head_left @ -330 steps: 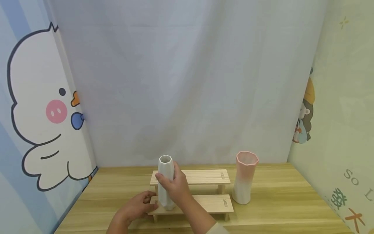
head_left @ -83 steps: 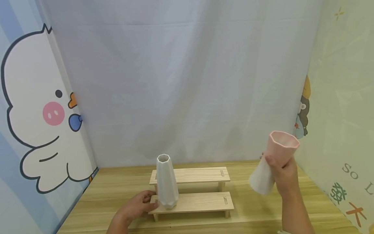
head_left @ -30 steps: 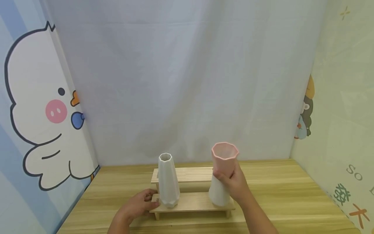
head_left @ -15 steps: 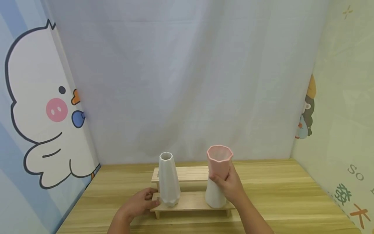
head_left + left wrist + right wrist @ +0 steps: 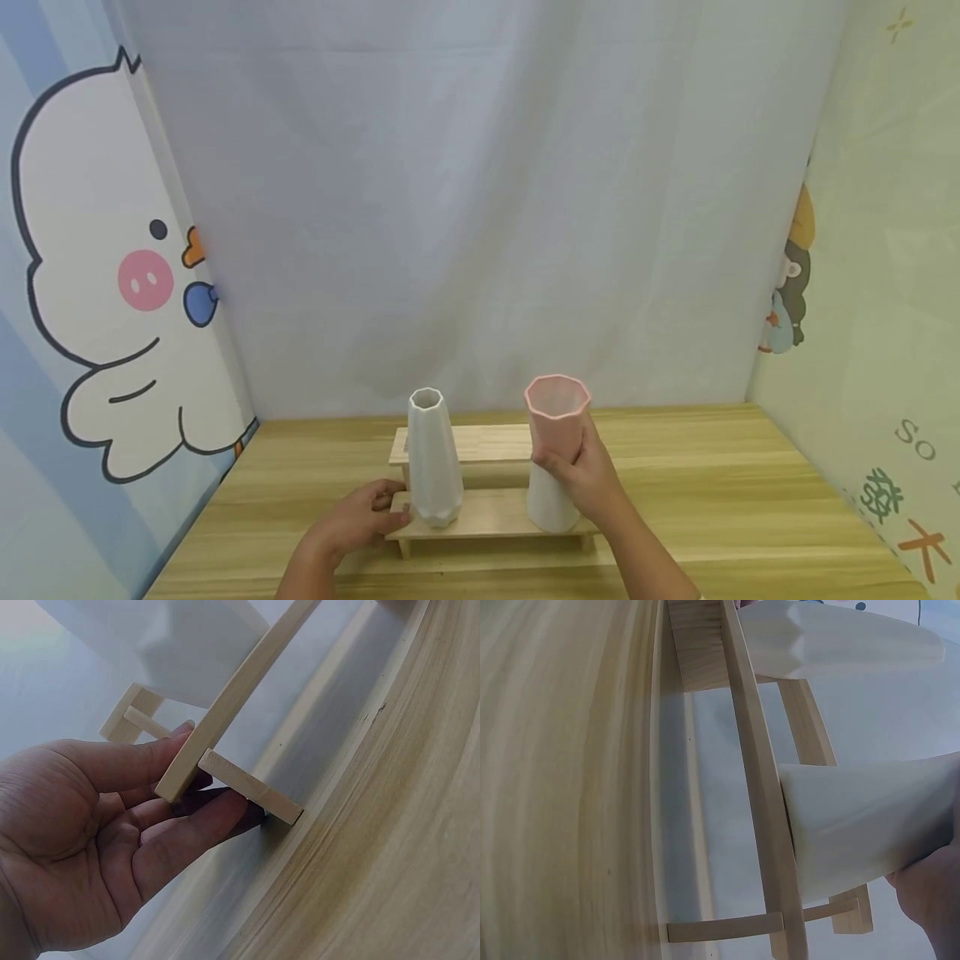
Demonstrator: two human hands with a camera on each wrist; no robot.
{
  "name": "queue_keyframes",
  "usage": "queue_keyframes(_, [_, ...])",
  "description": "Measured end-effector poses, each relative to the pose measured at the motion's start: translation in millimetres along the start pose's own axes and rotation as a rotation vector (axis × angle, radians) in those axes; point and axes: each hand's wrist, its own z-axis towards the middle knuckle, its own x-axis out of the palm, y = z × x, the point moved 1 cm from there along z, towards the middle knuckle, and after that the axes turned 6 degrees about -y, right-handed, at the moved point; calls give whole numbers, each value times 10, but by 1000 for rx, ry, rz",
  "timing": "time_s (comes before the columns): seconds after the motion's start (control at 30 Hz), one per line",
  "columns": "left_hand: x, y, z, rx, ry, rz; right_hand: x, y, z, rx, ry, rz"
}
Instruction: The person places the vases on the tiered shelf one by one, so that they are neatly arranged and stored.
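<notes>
A small two-tier wooden stand (image 5: 487,512) is on the table, and my left hand (image 5: 354,523) pinches the left end of its lower board. In the left wrist view, the thumb (image 5: 127,766) lies on top of the board and the fingers are underneath. A white faceted vase (image 5: 435,467) stands upright on that board's left part. On the right part is a pink-and-white vase (image 5: 551,500), its base against the board in the right wrist view. My right hand (image 5: 588,479) grips it around the middle, thumb in front. The fingers behind it are hidden.
The stand's upper board (image 5: 491,443) rises behind the two vases, partly covered by them. The wood-grain table (image 5: 712,500) extends on both sides. A pale cloth (image 5: 487,208) hangs behind, with printed panels left and right.
My right hand let go of the white vase, lifted the pink-and-white one from the table at right and brought it left onto the lower board. Lately it shifted slightly left. My left hand stayed put.
</notes>
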Motion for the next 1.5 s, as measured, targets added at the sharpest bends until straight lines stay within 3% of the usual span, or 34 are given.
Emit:
queue_keyframes(0.47, [17,51,29,14,-2,-3,11,-34,-17,-21,0,-33])
queue_keyframes(0.83, [4,71,40,11,17,-39,24,-64,-20,10,1,-32])
queue_keyframes(1.5, [-17,68,37,16,12,-10,13,-54,-20,-3,-1,-40])
